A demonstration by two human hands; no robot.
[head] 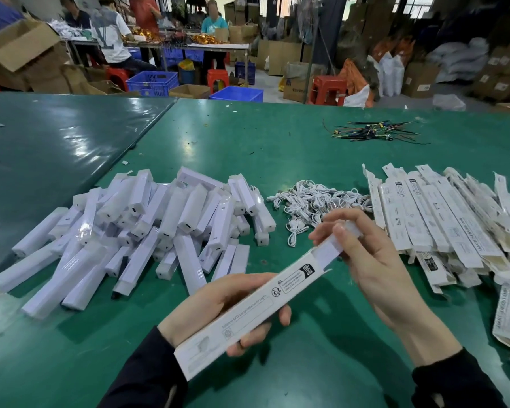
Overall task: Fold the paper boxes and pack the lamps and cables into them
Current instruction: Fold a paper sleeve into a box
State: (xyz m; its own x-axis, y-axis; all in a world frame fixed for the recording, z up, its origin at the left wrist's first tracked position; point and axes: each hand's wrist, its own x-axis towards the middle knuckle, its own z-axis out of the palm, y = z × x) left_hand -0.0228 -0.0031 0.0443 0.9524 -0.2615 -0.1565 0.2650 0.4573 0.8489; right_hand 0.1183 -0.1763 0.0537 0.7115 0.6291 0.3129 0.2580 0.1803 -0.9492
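My left hand [215, 301] grips a long white printed paper box [248, 316] from below, held slanted above the green table. A white lamp [330, 248] sticks out of the box's upper right end, and my right hand [365, 254] pinches the lamp's far end. A big pile of white lamps [147, 225] lies on the left. A heap of coiled white cables [312, 201] sits in the middle. Several flat unfolded boxes [442, 219] are stacked on the right.
The green table [277, 148] carries a bundle of coloured wires [374, 132] at the far right. Beyond the far edge are blue crates [152, 82], red stools [327, 89], cardboard cartons and several people at another bench.
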